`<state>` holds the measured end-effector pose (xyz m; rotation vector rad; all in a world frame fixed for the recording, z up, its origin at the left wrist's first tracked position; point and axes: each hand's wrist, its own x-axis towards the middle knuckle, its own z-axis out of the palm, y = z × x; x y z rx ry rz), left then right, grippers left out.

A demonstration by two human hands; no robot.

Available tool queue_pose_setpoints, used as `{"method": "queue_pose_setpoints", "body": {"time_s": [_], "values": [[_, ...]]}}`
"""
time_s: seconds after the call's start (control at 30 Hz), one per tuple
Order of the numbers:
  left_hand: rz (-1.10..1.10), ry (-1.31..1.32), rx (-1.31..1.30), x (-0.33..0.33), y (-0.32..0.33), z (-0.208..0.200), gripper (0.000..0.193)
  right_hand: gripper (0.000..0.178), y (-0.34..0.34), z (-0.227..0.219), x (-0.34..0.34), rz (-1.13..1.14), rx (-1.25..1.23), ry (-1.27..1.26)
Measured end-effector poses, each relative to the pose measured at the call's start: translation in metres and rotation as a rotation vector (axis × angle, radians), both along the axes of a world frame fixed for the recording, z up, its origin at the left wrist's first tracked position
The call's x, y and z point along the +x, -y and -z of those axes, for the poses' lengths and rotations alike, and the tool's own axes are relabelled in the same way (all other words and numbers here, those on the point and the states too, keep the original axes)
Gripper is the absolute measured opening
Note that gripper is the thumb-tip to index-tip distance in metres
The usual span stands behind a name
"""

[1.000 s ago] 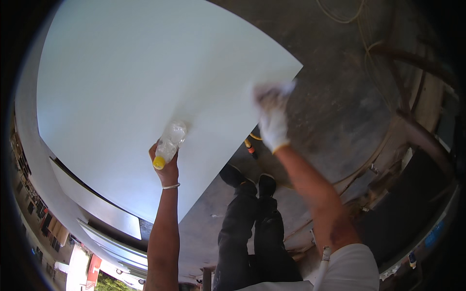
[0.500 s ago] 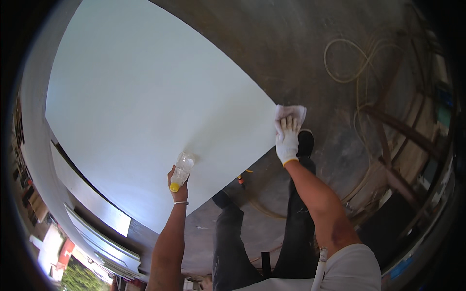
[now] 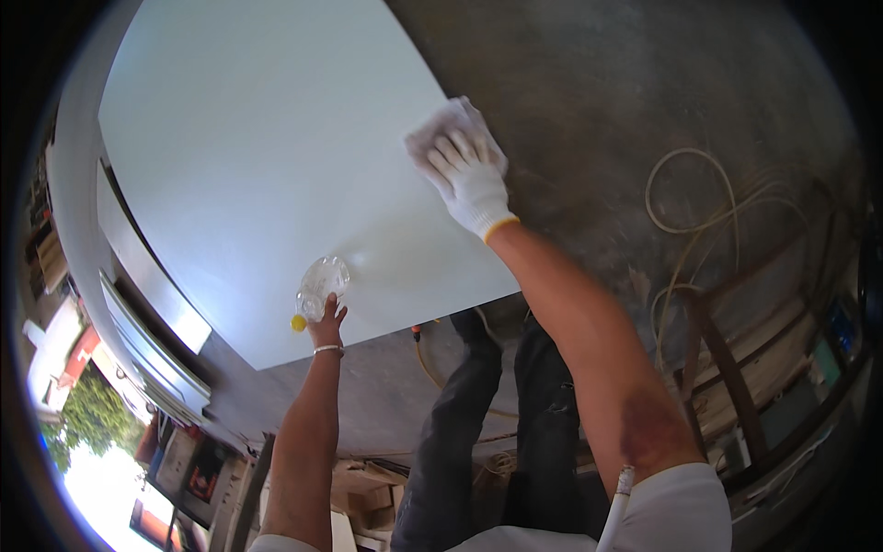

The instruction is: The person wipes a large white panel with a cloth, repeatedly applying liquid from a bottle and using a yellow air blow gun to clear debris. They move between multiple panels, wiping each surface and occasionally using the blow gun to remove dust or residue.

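My right hand (image 3: pixel 467 175), in a white knit glove with a yellow cuff, presses a whitish folded cloth (image 3: pixel 432 129) flat over the right edge of a large pale panel (image 3: pixel 248 166). Its fingers lie stretched over the cloth. My bare left hand (image 3: pixel 326 329), with a band at the wrist, is at a clear plastic bottle (image 3: pixel 326 274) with a yellow cap. The bottle is tilted, cap toward the lower left, above the panel's near part. One finger lies against its side; some fingers are hidden behind it.
A pale hose (image 3: pixel 651 198) lies looped on the dark floor at right, beside a brown metal frame (image 3: pixel 727 377). Metal-edged panels (image 3: pixel 152 340) lean at left. An orange-tipped tool (image 3: pixel 416 329) shows by the panel's near edge, close to my legs. Cardboard boxes (image 3: pixel 368 488) stand below.
My right hand has slid the cloth up and left along the panel's edge. The bottle has shifted left and tipped, and my left hand's hold on it looks looser. The whole view has turned.
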<state>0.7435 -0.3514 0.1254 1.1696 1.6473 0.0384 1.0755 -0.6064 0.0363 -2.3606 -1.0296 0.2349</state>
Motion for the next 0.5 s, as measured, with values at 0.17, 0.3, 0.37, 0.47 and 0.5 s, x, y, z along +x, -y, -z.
{"method": "queue_pose_setpoints", "body": {"time_s": [0.17, 0.3, 0.37, 0.47, 0.5], "values": [[0.006, 0.027, 0.011, -0.006, 0.001, 0.018, 0.066, 0.041, 0.110, -0.051, -0.089, -0.373, -0.464, -0.460], [0.142, -0.031, 0.066, -0.009, 0.007, 0.025, 0.061, 0.039, 0.115, -0.034, -0.067, -0.409, -0.292, -0.460], [0.184, -0.094, 0.111, -0.005, 0.016, 0.026, 0.055, 0.039, 0.065, -0.014, 0.002, -0.524, -0.275, -0.228], [0.206, -0.002, 0.217, -0.005, 0.025, 0.023, 0.049, 0.044, -0.045, 0.014, 0.123, -0.382, -0.118, -0.114], [0.224, 0.007, 0.255, -0.005, 0.029, 0.023, 0.049, 0.046, -0.077, 0.019, 0.162, -0.412, -0.124, -0.051]]}}
